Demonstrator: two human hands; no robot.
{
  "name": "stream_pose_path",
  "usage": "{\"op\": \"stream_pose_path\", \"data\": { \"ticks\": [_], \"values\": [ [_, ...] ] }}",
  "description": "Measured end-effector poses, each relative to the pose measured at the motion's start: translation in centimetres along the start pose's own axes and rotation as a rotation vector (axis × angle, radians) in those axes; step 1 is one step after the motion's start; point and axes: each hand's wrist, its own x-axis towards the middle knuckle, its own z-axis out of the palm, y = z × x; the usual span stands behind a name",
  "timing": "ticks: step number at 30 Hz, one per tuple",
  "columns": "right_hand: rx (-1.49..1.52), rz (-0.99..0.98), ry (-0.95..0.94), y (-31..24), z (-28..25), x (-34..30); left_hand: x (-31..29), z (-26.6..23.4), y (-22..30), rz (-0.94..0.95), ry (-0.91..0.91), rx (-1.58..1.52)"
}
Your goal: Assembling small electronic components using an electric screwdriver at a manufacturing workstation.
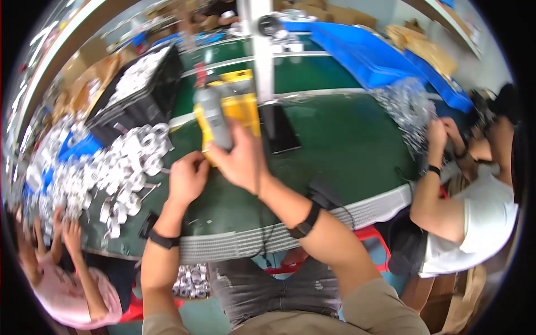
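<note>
Over the green table (340, 145), my right hand (241, 159) is wrapped round the lower end of a long grey handheld tool (213, 114). The tool points up and away; its exact kind is blurred. Just behind it lies a yellow packet or tray (245, 109) with dark parts. My left hand (188, 176) is closed beside the packet's near left corner, and what its fingers pinch, if anything, is hidden. To the right of the packet rests a flat black rectangular object (279, 127), perhaps a phone. A thin dark cord runs by my right wrist.
White ring-shaped parts (125, 159) are heaped at left, below a black crate (137, 92) of white pieces. Far right stand a blue tray (363, 53) and a clear bag of small parts (406, 109), handled by a co-worker (463, 206). Another person (78, 290) sits at left.
</note>
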Motion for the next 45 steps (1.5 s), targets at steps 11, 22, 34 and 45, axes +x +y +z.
{"op": "stream_pose_path", "data": {
  "ticks": [11, 22, 34, 45],
  "values": [
    [0.157, 0.106, 0.053, -1.2, 0.5, -0.8, 0.0, -0.6, -1.9, -0.030, 0.078, -0.367],
    [0.076, -0.146, 0.372, -0.7, -4.0, 3.2, 0.0, 0.4, -0.4, 0.026, 0.144, -0.694],
    [-1.156, 0.476, -0.208, 10.3, -22.6, 0.7, -1.9, -0.4, 2.7, 0.309, 0.309, -0.418],
    [-0.376, -0.357, -0.173, -3.3, -9.6, 1.4, -3.8, 1.6, 4.7, 0.127, -0.616, -1.442]
  ]
}}
